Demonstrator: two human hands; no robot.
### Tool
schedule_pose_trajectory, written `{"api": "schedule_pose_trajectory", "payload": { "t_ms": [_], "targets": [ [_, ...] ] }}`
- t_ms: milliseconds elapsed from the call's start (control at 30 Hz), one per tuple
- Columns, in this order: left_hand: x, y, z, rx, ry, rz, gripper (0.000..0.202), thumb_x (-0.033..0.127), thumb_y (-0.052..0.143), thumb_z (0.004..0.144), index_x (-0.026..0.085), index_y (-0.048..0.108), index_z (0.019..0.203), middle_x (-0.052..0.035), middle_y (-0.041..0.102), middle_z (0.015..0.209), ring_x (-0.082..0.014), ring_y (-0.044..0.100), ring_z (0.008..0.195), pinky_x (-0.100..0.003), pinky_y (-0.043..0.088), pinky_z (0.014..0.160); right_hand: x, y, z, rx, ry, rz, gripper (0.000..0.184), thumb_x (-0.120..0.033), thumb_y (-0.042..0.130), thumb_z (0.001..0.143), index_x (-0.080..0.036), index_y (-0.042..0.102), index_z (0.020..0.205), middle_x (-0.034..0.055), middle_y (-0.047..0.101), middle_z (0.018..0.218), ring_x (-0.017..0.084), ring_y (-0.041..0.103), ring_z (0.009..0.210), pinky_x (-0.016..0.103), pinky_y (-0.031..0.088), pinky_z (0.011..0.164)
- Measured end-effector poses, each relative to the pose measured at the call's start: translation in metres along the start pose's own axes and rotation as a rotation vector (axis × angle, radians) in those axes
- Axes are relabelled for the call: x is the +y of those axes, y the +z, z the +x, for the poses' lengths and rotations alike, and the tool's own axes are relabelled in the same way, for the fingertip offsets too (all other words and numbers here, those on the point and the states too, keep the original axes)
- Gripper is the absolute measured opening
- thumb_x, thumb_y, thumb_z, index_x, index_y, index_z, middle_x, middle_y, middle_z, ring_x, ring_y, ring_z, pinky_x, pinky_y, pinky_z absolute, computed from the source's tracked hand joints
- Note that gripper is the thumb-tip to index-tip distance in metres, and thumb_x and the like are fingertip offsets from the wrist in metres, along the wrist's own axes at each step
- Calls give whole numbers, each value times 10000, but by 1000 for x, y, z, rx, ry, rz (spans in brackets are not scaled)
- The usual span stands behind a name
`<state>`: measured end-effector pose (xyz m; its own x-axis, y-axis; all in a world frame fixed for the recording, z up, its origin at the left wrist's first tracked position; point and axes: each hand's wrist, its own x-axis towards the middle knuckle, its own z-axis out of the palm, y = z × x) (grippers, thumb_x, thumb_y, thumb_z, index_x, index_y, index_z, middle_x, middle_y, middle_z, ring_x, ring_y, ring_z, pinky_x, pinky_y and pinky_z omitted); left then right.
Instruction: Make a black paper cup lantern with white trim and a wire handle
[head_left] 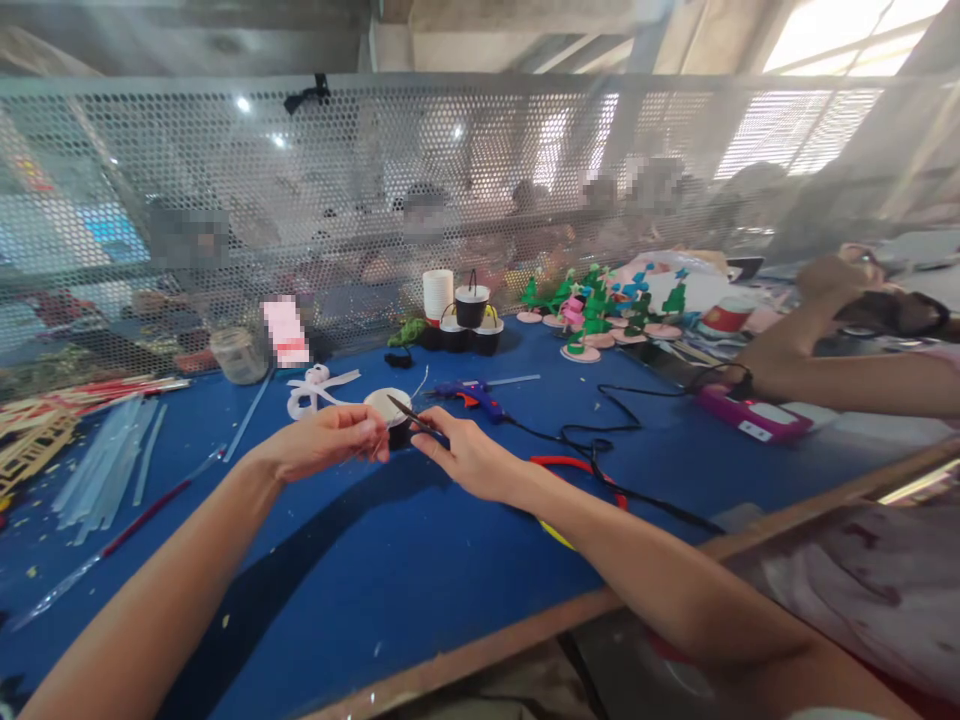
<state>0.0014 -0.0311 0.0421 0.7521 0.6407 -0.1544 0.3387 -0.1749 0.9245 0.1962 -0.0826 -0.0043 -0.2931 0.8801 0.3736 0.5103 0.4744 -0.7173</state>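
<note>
My right hand (472, 458) is closed around a slim dark pointed tool (411, 413), which may be scissors or tweezers; its tip points up and left. Close beside it, my left hand (337, 440) is pinched shut. Thin strands seem to show at its fingertips, too fine to make out. Just behind both hands stands a small black cup with a white top (384, 402), partly hidden by my fingers. A white ribbon bow (319, 390) lies to its left. To the right of the cup rests a blue glue gun (476, 397) with an orange trigger.
Clear glue sticks (105, 465) and a glass jar (238, 355) lie left. At the back are stacked white cups (439, 295), black cups (471, 305) and several green felt trees (598, 305). A black cord runs to a purple power strip (754, 412), near another person's arm (847, 380).
</note>
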Motion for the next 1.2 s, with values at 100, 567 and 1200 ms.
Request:
{"api": "schedule_pose_trajectory", "payload": {
  "t_ms": [100,567,1200],
  "targets": [
    [-2,4,2,-58,-16,-43,319,474,496,715,158,474,678,19,493,592,-92,419,544,-212,321,528,-1,0,-1,3,-32,12,164,-262,427,843,-149,491,943,90,637,897,183,597,822,295,430,712],
    [10,29,5,546,134,849,200,295,472,748,153,574,653,-15,613,625,-140,513,585,-244,376,566,-5,0,1,-16,137,-79,224,-273,429,850,-113,485,996,123,628,928,204,593,841,308,419,724],
    [8,22,6,447,67,434,197,330,550,670,141,549,612,42,479,521,-85,399,498,-210,312,492,-5,1,0,-80,108,-133,230,-292,445,842,-124,504,987,109,632,882,202,598,773,305,420,669]
  ]
}}
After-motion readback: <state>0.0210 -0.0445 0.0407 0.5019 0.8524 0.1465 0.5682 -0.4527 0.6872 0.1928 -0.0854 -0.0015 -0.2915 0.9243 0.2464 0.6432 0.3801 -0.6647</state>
